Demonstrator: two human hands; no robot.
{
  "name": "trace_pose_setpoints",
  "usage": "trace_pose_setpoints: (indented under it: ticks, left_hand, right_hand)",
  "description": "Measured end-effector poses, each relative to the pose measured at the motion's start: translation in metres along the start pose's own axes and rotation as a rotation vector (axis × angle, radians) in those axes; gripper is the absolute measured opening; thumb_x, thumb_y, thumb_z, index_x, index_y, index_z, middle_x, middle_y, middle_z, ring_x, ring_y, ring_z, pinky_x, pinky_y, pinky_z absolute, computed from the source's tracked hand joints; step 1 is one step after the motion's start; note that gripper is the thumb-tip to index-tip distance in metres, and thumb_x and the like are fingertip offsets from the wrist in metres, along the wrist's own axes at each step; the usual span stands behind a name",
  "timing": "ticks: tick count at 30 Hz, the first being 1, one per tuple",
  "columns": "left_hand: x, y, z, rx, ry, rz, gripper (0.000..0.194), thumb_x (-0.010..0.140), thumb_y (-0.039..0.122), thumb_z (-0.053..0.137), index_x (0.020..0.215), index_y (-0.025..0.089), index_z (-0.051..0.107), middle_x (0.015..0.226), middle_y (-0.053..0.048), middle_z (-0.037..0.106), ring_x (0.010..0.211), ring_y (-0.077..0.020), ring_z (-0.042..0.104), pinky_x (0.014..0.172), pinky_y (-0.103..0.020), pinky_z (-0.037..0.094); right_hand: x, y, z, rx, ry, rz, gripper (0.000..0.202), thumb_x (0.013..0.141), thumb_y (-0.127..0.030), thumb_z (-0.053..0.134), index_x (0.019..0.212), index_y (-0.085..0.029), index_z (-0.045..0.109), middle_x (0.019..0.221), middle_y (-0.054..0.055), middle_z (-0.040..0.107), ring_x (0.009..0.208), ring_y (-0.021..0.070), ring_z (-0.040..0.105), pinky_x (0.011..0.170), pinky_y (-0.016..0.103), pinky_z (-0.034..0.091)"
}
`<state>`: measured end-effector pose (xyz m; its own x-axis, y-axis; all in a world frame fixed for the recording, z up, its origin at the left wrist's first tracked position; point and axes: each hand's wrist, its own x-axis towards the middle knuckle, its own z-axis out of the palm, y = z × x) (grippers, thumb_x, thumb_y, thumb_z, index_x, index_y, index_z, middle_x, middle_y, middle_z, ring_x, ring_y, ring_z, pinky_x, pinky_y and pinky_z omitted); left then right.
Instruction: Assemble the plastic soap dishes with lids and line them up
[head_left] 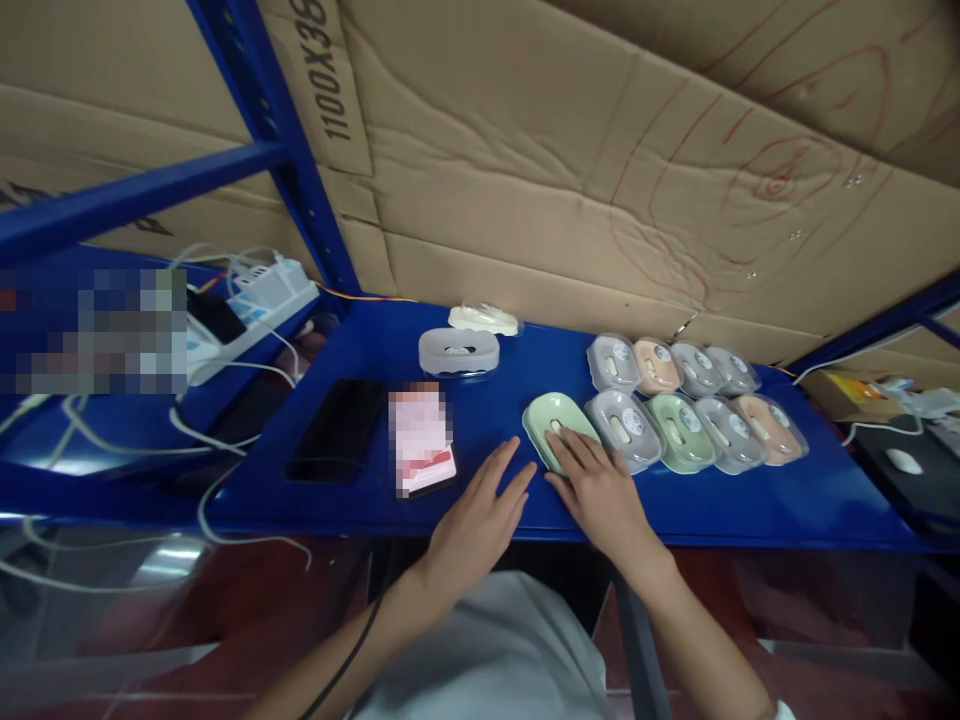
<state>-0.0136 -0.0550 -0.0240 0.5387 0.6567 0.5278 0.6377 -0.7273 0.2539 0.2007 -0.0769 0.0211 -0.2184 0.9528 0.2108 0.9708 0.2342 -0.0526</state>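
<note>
A pale green soap box (549, 410) lies near the front of the blue shelf. My right hand (596, 490) rests on its front right part, fingers stretched over the top around a small whitish piece; nothing shows gripped. Just to the left, my left hand (484, 515) hovers at the shelf's front edge, fingers outstretched and apart, holding nothing. Right of the green box stand two rows of soap boxes under clear covers with round stickers, among them a grey one (624, 430), another green one (681, 432) and a peach one (771, 430).
Behind on the left are a grey box part (459, 352) and stacked cream pieces (484, 320). A black phone-like slab (337, 430) lies beside a lit phone (421, 440). White cables and a power strip (262, 300) crowd the far left. Cardboard (525, 150) walls the back.
</note>
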Motion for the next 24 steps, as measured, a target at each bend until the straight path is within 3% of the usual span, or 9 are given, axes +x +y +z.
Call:
trace_pose_setpoints:
  ticks: [5,7,9,13,16,21,24]
  left_hand:
    - [0.003,-0.003,-0.002,-0.040,-0.049,0.012,0.054,0.105,0.014,0.055,0.158,0.022,0.049,0.176,-0.017,0.031,0.164,-0.0366,0.028,0.123,-0.057,0.048]
    - [0.003,-0.004,-0.002,-0.064,-0.058,0.033,0.054,0.104,0.012,0.055,0.156,0.022,0.051,0.175,-0.017,0.033,0.164,-0.0360,0.027,0.126,-0.060,0.044]
    - [0.003,-0.004,-0.002,-0.081,-0.069,0.052,0.055,0.101,0.008,0.055,0.155,0.021,0.052,0.175,-0.018,0.035,0.164,-0.0351,0.027,0.128,-0.062,0.039]
    - [0.003,-0.005,-0.003,-0.087,-0.121,0.084,0.068,0.097,0.002,0.053,0.161,0.024,0.044,0.178,-0.016,0.027,0.166,-0.0333,0.023,0.130,-0.059,0.037]
    - [0.002,-0.006,-0.002,-0.072,-0.168,0.108,0.073,0.093,-0.001,0.053,0.161,0.023,0.043,0.178,-0.014,0.028,0.166,-0.0344,0.023,0.130,-0.058,0.036]
    - [-0.001,-0.007,0.000,-0.064,-0.220,0.118,0.077,0.090,-0.002,0.053,0.163,0.022,0.041,0.175,-0.010,0.037,0.161,-0.0308,0.037,0.133,-0.055,0.032]
    - [-0.001,-0.006,-0.001,-0.059,-0.224,0.115,0.077,0.091,-0.001,0.053,0.163,0.024,0.042,0.173,-0.008,0.041,0.155,-0.0318,0.047,0.130,-0.056,0.034]
  right_hand:
    - [0.032,0.024,-0.045,0.285,-0.094,-0.198,0.035,0.110,-0.044,0.054,0.139,-0.036,0.071,0.144,0.002,0.072,0.134,0.0264,0.067,0.112,0.047,0.054]
    - [0.063,0.035,-0.062,0.376,-0.003,-0.167,0.035,0.111,-0.045,0.050,0.130,-0.034,0.076,0.134,0.002,0.077,0.128,0.0250,0.070,0.113,0.045,0.053]
    - [0.108,0.043,-0.065,0.384,0.094,-0.103,0.037,0.110,-0.044,0.050,0.135,-0.031,0.074,0.137,0.004,0.075,0.131,0.0266,0.068,0.116,0.048,0.051]
    - [0.208,0.047,-0.034,0.344,-0.044,-0.128,0.061,0.101,-0.036,0.066,0.159,-0.022,0.052,0.167,0.011,0.048,0.158,0.0278,0.043,0.128,0.050,0.036]
    - [0.255,0.044,-0.003,0.352,-0.150,-0.092,0.075,0.097,-0.035,0.073,0.165,-0.020,0.043,0.171,0.014,0.040,0.162,0.0275,0.036,0.128,0.048,0.035]
    - [0.267,0.046,0.017,0.352,-0.155,-0.054,0.049,0.105,-0.029,0.059,0.154,-0.027,0.060,0.152,0.007,0.065,0.144,0.0275,0.059,0.123,0.049,0.043]
    - [0.264,0.051,0.017,0.356,-0.119,-0.033,0.044,0.108,-0.030,0.054,0.151,-0.023,0.063,0.150,0.008,0.067,0.142,0.0252,0.061,0.123,0.043,0.042]
